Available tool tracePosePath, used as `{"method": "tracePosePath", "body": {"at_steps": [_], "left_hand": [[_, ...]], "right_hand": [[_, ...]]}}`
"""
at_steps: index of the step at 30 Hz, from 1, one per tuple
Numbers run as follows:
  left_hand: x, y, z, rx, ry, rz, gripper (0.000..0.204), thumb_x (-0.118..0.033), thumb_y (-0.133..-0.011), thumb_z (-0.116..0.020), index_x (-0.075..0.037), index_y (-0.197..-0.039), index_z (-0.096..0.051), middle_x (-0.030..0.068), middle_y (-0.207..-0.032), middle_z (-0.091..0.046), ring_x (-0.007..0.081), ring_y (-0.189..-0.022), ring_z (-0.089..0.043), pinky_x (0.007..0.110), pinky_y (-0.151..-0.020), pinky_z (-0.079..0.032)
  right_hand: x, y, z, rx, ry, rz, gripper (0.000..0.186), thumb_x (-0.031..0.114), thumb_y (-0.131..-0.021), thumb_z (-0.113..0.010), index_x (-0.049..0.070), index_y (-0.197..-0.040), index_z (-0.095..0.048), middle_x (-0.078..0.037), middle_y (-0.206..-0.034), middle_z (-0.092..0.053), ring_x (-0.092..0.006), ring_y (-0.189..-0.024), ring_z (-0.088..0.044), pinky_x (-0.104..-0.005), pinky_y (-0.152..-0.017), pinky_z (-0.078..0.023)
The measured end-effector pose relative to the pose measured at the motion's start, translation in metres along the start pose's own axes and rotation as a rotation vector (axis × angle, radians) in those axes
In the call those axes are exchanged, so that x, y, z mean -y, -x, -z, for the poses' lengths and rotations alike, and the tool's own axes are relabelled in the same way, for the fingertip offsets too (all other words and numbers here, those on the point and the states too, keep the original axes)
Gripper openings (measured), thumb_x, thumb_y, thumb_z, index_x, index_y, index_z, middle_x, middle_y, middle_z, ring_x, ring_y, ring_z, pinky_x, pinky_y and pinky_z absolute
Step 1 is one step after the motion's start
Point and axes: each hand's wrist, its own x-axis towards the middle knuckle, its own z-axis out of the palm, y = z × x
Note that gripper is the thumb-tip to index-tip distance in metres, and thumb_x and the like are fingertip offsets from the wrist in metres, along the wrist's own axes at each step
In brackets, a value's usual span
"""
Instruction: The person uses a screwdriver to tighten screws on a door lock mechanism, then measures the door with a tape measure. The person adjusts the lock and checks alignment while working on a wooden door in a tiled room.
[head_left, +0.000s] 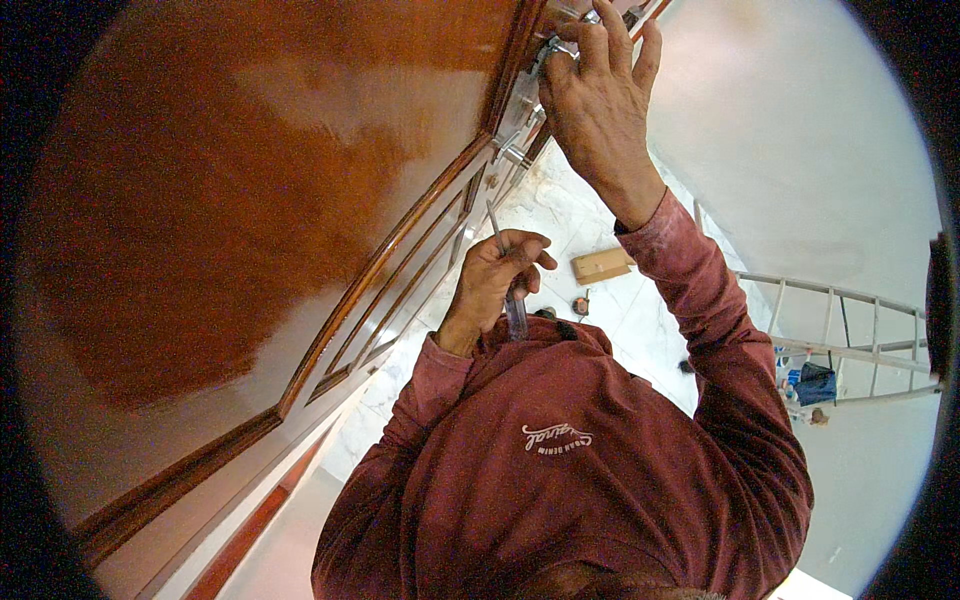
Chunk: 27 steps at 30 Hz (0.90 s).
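door (250, 200): reddish-brown | fitting (515, 154): silver | screwdriver (516, 318): purplish handle | shirt (480, 470): maroon, white print | floor (640, 330): white, grey-veined

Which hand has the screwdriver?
The left hand, lower in the picture, holds the screwdriver; the right hand is at metal hardware on the wooden door.

Head-worn fisheye view, facing steeply down over torso (560, 490), wooden door (260, 220) close at left

Lettering observed: white print (557, 439) on the chest of a dark maroon, long-sleeved fabric top (480, 490), lower middle of frame, just right of centre. One flowing script word; beneath it in the frame, a curved line of small block capitals. Both upside down as viewed.
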Motion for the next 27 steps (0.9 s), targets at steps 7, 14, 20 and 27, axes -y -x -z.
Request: {"method": "tracePosePath", "body": {"at_steps": [7, 14, 20, 27], "left_hand": [[-0.007, -0.004, 0.002, -0.039, 0.079, -0.05, 0.024, -0.032, -0.096, -0.061, -0.009, -0.089, -0.058, 0.0065, -0.075, -0.064, 0.0092, -0.055, -0.055, 0.02, -0.043, -0.036], [-0.007, -0.005, 0.002, 0.03, -0.003, -0.029, 0.028, -0.037, -0.096, -0.061, -0.011, -0.088, -0.058, 0.0042, -0.073, -0.063, 0.0082, -0.054, -0.056, 0.019, -0.042, -0.037], [-0.005, -0.008, 0.003, 0.01, 0.034, -0.022, 0.028, -0.037, -0.096, -0.061, -0.011, -0.086, -0.057, 0.0049, -0.071, -0.063, 0.0089, -0.051, -0.054, 0.019, -0.041, -0.036], [-0.023, -0.018, -0.014, -0.049, 0.037, -0.056, 0.03, -0.038, -0.096, -0.061, -0.01, -0.085, -0.055, 0.0067, -0.071, -0.063, 0.0096, -0.051, -0.054, 0.02, -0.04, -0.035]], "right_hand": [[-0.002, -0.002, 0.005, 0.01, -0.102, -0.023, 0.019, 0.01, -0.078, -0.06, -0.002, -0.093, -0.062, -0.022, -0.116, -0.05, -0.0414, -0.135, -0.035, -0.0678, -0.113, -0.014], [-0.005, 0.007, -0.007, -0.064, -0.035, 0.024, 0.023, 0.01, -0.078, -0.059, -0.004, -0.096, -0.06, -0.021, -0.119, -0.049, -0.0423, -0.135, -0.034, -0.0688, -0.112, -0.015], [-0.001, 0.003, -0.005, -0.02, -0.05, -0.018, 0.022, 0.01, -0.078, -0.059, -0.003, -0.096, -0.06, -0.021, -0.12, -0.049, -0.0422, -0.135, -0.035, -0.068, -0.112, -0.015], [-0.001, 0.008, 0.001, -0.029, -0.084, -0.02, 0.019, 0.018, -0.077, -0.068, 0.007, -0.091, -0.065, -0.01, -0.123, -0.051, -0.0354, -0.137, -0.032, -0.0643, -0.113, -0.013]]}}
